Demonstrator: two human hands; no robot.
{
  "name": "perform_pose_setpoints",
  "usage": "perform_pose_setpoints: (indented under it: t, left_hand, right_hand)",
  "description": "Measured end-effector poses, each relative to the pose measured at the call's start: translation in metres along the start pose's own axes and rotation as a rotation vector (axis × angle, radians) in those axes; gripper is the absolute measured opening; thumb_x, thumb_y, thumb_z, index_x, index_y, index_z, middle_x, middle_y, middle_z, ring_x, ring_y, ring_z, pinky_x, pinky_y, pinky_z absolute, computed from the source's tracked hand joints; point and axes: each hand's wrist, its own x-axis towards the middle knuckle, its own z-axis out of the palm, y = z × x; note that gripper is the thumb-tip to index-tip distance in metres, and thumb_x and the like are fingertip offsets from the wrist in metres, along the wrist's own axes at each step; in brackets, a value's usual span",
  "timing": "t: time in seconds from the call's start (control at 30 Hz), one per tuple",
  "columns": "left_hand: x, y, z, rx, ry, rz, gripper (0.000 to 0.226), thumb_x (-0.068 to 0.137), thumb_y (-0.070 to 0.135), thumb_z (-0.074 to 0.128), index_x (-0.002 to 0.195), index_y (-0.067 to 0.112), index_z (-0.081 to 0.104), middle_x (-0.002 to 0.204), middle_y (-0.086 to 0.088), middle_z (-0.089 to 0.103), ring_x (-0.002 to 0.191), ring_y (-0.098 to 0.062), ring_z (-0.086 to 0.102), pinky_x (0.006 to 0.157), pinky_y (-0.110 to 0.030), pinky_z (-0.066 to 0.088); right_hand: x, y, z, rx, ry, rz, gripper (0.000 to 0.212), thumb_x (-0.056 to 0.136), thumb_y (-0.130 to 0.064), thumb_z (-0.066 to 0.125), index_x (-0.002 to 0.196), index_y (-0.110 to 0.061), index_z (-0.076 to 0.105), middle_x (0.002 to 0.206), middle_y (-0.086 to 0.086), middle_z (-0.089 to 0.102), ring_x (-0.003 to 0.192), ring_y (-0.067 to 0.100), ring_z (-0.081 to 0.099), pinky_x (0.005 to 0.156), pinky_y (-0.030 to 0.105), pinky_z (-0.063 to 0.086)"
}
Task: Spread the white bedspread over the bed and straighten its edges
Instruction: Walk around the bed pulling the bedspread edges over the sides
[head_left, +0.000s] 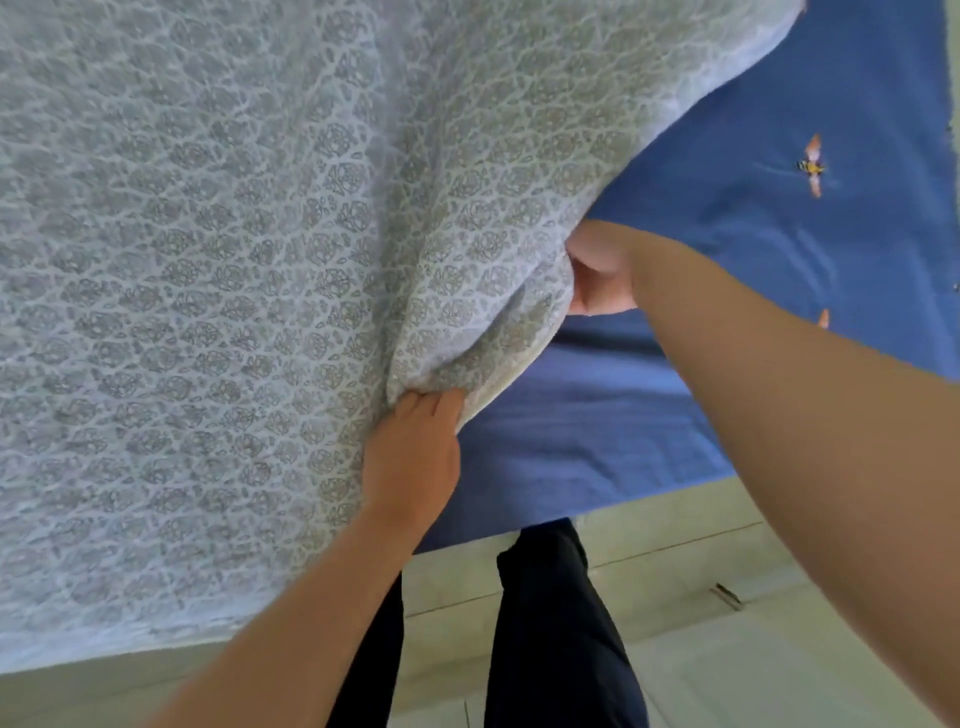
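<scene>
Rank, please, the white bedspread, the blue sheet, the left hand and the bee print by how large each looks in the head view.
1. White bedspread, filling most of the frame.
2. Blue sheet.
3. Left hand, enlarged by nearness.
4. Bee print, clearly smallest.

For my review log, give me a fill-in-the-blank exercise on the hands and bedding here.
1. Of the left hand and right hand, the one gripping the bedspread farther from the person is the ____.
2. The bare sheet beside it is ____ in colour.
3. The bedspread lies on the person's ____ side.
Missing: right; blue; left.
</scene>
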Motion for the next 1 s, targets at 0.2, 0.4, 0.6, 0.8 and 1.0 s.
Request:
perform_pose_setpoints:
  t: [0.2, 0.4, 0.6, 0.8, 1.0]
  left_hand:
    - [-0.011, 0.014, 0.013, 0.144, 0.024, -0.097, 0.037, 0.055, -0.005, 0.073, 0.084, 0.014, 0.061, 0.076, 0.0, 0.064, 0.078, -0.029, 0.062, 0.058, -0.034, 0.042]
    - [-0.029, 0.052, 0.043, 0.037, 0.109, -0.347, 0.036, 0.054, -0.007, 0.069, 0.079, 0.016, 0.055, 0.083, -0.003, 0.059, 0.088, -0.03, 0.051, 0.069, -0.039, 0.041]
    - [-0.062, 0.12, 0.076, -0.048, 0.089, -0.542, 0.04, 0.059, -0.007, 0.066, 0.088, 0.019, 0.055, 0.091, -0.002, 0.051, 0.087, -0.027, 0.043, 0.075, -0.034, 0.035]
    - [-0.091, 0.173, 0.099, -0.238, 0.074, -0.823, 0.03, 0.077, 0.004, 0.062, 0.1, 0.019, 0.05, 0.106, -0.005, 0.045, 0.092, -0.025, 0.045, 0.084, -0.039, 0.041]
    - [-0.096, 0.213, 0.124, -0.704, 0.017, -0.995, 0.018, 0.088, 0.022, 0.059, 0.102, 0.022, 0.049, 0.094, 0.004, 0.056, 0.097, -0.021, 0.055, 0.082, -0.043, 0.05]
  right_hand:
    - [-0.018, 0.029, -0.032, 0.191, 0.166, -0.183, 0.013, 0.094, -0.029, 0.059, 0.089, -0.019, 0.065, 0.089, -0.004, 0.07, 0.086, 0.01, 0.063, 0.078, 0.025, 0.054]
    - [-0.045, 0.095, -0.103, -0.269, 0.418, -0.312, 0.028, 0.091, -0.021, 0.064, 0.071, -0.015, 0.045, 0.077, 0.003, 0.062, 0.072, 0.014, 0.063, 0.063, 0.023, 0.057]
    - [-0.072, 0.162, -0.166, -0.619, 0.41, -0.269, 0.034, 0.093, -0.032, 0.059, 0.071, -0.016, 0.038, 0.068, 0.006, 0.062, 0.061, 0.014, 0.064, 0.067, 0.034, 0.051]
    - [-0.083, 0.229, -0.19, -0.623, 0.397, -0.113, 0.022, 0.091, -0.027, 0.06, 0.086, -0.007, 0.052, 0.067, 0.003, 0.063, 0.057, 0.013, 0.059, 0.062, 0.032, 0.051]
    - [-0.083, 0.218, -0.195, -0.617, 0.373, -0.156, 0.021, 0.084, -0.024, 0.07, 0.072, -0.011, 0.057, 0.065, 0.001, 0.069, 0.052, 0.011, 0.058, 0.049, 0.019, 0.046]
